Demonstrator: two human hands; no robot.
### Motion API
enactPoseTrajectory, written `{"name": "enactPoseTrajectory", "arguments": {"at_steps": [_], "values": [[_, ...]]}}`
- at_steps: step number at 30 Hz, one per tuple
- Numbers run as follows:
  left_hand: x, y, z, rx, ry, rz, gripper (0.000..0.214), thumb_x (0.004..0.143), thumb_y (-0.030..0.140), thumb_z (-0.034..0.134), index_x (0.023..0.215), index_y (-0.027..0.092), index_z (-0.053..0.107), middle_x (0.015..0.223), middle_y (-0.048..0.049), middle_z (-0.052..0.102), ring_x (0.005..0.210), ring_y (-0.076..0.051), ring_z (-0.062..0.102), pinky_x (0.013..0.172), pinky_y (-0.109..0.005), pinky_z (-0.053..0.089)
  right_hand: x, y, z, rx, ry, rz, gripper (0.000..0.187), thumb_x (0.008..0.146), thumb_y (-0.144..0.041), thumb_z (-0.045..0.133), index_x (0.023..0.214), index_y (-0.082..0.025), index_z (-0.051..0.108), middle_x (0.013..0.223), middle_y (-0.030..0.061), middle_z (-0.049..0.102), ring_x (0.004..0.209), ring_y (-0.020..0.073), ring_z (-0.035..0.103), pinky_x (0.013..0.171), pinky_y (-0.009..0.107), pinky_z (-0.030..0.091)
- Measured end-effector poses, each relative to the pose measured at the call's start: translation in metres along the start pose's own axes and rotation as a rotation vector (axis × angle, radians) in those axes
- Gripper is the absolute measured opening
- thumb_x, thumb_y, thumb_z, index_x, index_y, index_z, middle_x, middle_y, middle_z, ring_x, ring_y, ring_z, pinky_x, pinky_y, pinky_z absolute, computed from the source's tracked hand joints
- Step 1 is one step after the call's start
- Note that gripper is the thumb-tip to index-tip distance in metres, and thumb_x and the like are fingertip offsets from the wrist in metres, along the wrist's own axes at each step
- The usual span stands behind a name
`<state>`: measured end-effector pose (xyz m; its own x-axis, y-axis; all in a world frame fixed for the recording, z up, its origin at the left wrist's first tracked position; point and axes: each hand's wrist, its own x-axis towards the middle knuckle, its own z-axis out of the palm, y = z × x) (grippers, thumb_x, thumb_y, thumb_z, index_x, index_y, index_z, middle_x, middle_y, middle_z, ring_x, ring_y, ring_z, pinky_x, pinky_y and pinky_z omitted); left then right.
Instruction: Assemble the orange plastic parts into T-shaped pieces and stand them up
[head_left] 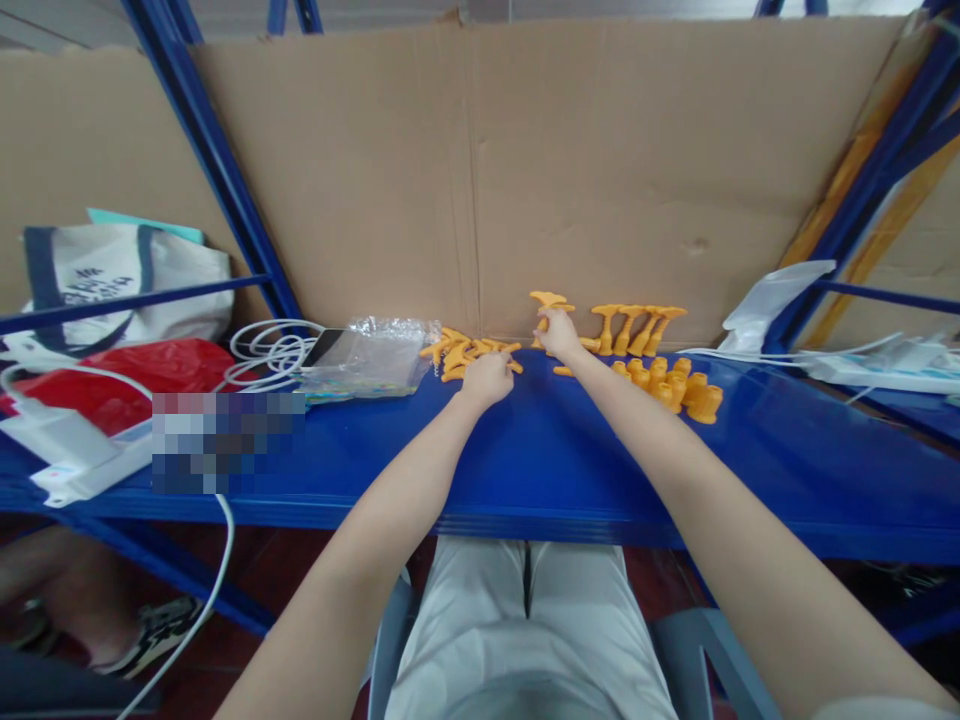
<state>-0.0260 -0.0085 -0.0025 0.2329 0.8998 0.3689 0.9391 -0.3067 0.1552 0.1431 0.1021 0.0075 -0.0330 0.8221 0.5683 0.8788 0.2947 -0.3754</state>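
My right hand (556, 334) is closed around the stem of a yellow T-shaped plastic piece (549, 299), its wide top upward near the cardboard. At the right edge of a loose pile of similar yellow pieces (459, 350), my left hand (489, 380) has its fingers curled down; what is in them is hidden. Several yellow T-shaped pieces (637, 325) stand upright in a row to the right of my right hand. Nearer me, several short yellow socket-like pieces (675, 385) stand in a cluster. Part of another yellow piece (562, 371) shows beside my right wrist.
Cardboard (600, 150) backs the blue shelf (540, 450). Left of the pile lie clear plastic bags (375, 360), a coiled white cable (274, 355), a red bag (150, 370) and a power strip (97, 465). A white plastic bag (776, 300) leans by the right post.
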Motion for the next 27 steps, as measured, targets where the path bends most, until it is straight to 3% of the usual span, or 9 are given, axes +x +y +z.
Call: {"name": "enactPoseTrajectory", "arguments": {"at_steps": [5,10,17,23,27], "values": [[0.000,0.000,-0.001,-0.013,-0.020,-0.043,0.037,0.092,0.017,0.045,0.119,0.018,0.070,0.119,-0.0118,0.074,0.120,-0.028,0.064,0.104,-0.043,0.050,0.008,0.002,0.012,-0.079,-0.059,0.001,0.049,0.085,-0.014,0.057,0.133,-0.019,0.062,0.135,0.0132,0.062,0.119,0.0255,0.064,0.103,0.037,0.050],[0.002,-0.001,-0.001,-0.008,-0.028,-0.036,0.038,0.092,0.017,0.043,0.119,0.018,0.070,0.120,-0.0125,0.073,0.122,-0.028,0.063,0.104,-0.044,0.050,0.014,0.009,0.020,-0.124,-0.119,-0.018,0.046,0.082,-0.007,0.056,0.125,-0.017,0.068,0.130,0.0147,0.064,0.116,0.0262,0.066,0.102,0.038,0.051],[0.001,0.001,-0.002,-0.025,-0.031,-0.039,0.037,0.092,0.017,0.045,0.119,0.018,0.070,0.122,-0.0138,0.072,0.122,-0.029,0.063,0.102,-0.043,0.052,0.015,0.011,0.013,-0.121,-0.113,-0.037,0.037,0.086,-0.006,0.053,0.120,-0.010,0.069,0.121,0.0173,0.067,0.112,0.0246,0.067,0.102,0.037,0.050],[0.002,-0.001,0.000,-0.036,-0.017,-0.019,0.039,0.091,0.017,0.045,0.122,0.018,0.070,0.120,-0.0140,0.073,0.121,-0.030,0.064,0.103,-0.047,0.051,0.016,0.019,0.010,-0.092,-0.135,-0.071,0.034,0.082,-0.011,0.059,0.114,-0.015,0.071,0.115,0.0154,0.070,0.108,0.0279,0.069,0.098,0.043,0.054],[0.003,-0.002,0.001,-0.034,-0.016,-0.021,0.039,0.091,0.018,0.046,0.121,0.019,0.071,0.121,-0.0130,0.073,0.120,-0.028,0.065,0.103,-0.044,0.051,0.016,0.019,0.009,-0.094,-0.162,-0.090,0.037,0.082,-0.012,0.062,0.118,-0.012,0.071,0.119,0.0183,0.071,0.113,0.0287,0.069,0.102,0.044,0.052]]}}
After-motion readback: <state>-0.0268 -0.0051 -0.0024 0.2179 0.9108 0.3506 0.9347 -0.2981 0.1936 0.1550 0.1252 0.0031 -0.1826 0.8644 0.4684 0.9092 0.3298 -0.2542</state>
